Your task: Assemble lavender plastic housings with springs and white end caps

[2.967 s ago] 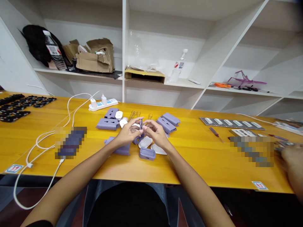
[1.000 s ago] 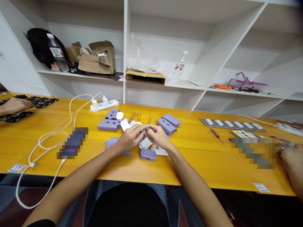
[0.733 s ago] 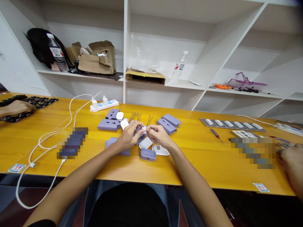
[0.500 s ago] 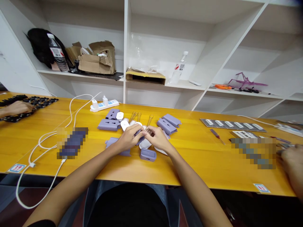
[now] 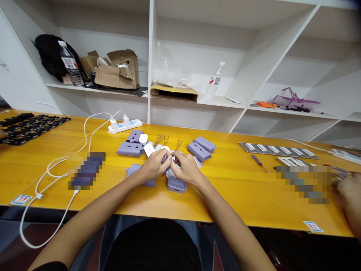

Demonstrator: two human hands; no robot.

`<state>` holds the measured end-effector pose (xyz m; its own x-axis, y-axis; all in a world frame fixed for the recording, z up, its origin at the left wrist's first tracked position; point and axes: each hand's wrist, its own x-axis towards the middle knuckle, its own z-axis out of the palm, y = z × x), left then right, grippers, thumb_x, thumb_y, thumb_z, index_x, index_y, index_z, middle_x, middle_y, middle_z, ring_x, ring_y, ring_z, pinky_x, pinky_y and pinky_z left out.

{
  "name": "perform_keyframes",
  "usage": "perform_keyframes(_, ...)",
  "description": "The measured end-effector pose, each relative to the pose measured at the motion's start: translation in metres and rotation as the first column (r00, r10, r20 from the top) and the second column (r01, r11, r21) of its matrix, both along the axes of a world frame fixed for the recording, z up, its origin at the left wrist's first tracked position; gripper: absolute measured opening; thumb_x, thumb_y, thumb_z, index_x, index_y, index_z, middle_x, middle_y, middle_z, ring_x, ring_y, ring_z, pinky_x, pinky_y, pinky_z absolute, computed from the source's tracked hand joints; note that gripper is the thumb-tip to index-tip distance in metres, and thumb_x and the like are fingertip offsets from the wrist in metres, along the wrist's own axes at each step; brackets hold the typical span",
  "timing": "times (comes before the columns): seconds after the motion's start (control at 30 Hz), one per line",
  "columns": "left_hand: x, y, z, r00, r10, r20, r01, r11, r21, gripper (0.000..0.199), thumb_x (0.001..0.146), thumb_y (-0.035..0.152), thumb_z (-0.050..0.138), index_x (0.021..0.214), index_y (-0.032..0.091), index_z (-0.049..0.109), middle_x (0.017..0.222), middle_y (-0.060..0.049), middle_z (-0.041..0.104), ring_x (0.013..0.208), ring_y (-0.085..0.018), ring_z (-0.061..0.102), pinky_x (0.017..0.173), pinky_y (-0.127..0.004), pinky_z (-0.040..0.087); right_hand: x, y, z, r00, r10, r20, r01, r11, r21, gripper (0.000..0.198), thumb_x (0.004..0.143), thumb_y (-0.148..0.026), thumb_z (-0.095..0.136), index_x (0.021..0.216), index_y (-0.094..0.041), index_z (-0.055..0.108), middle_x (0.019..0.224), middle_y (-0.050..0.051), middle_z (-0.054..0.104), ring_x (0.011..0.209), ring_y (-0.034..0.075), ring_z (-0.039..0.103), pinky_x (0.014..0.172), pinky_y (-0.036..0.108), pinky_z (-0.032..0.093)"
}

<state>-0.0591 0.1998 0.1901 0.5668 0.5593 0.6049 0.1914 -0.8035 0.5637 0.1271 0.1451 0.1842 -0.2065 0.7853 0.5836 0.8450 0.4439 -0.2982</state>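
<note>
My left hand (image 5: 154, 164) and my right hand (image 5: 186, 166) meet over the parts, fingertips closed together on a small thing. The fingers mostly hide it, so its kind cannot be made out. Beneath and just in front of them lie a lavender plastic cap (image 5: 176, 186) and white rounded pieces, partly covered. Lavender perforated housings (image 5: 129, 149) lie to the left, and further housings (image 5: 199, 151) to the right. Behind the hands, coil springs (image 5: 179, 143) lie beside a white oval piece (image 5: 149, 149) and a smaller white cap (image 5: 143, 139).
A white power strip (image 5: 125, 126) with plugged-in chargers stands at the back; its cable loops left to a blurred phone (image 5: 88, 170). A screwdriver (image 5: 260, 163) and a panel of white parts (image 5: 278, 149) lie to the right. Another person's hand (image 5: 349, 194) is at the right edge.
My right hand has shifted slightly, its fingers drawn up nearer the left fingertips. The other person's hand at far left has withdrawn almost out of view.
</note>
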Motion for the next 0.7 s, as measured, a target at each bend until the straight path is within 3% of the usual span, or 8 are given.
perform_keyframes(0.33,0.0016,-0.0043,0.0074,0.997,0.020,0.072,-0.005,0.978,-0.207,0.017,0.095,0.027,0.053,0.079,0.021,0.050,0.071,0.004,0.051,0.066,-0.013,0.046,0.066,-0.027,0.036,-0.0008,-0.0011,-0.0022,0.995,0.031,0.094,-0.049,0.980,0.193,0.014,0.097,-0.028,0.059,0.105,-0.019,0.066,0.086,0.008,0.075,0.070,0.022,0.066,0.066,0.032,0.041)
perform_keyframes(0.5,0.0029,-0.0025,0.0080,0.992,0.034,0.121,0.005,0.952,-0.307,0.018,0.094,0.033,0.055,0.081,0.020,0.055,0.077,0.002,0.054,0.071,-0.014,0.050,0.068,-0.028,0.039,-0.0031,0.0004,-0.0044,0.992,0.103,-0.070,-0.087,0.976,0.200,0.017,0.094,-0.028,0.062,0.107,-0.020,0.065,0.076,0.003,0.070,0.062,0.018,0.060,0.063,0.030,0.043)
perform_keyframes(0.7,0.0056,0.0006,0.0054,0.982,0.062,0.178,0.014,0.918,-0.397,0.021,0.092,0.038,0.058,0.079,0.021,0.054,0.069,0.004,0.049,0.069,-0.014,0.047,0.066,-0.027,0.039,-0.0059,-0.0002,-0.0033,0.946,0.172,-0.275,-0.146,0.983,0.111,0.021,0.091,-0.027,0.065,0.111,-0.022,0.064,0.065,-0.006,0.057,0.057,0.014,0.054,0.059,0.027,0.042)
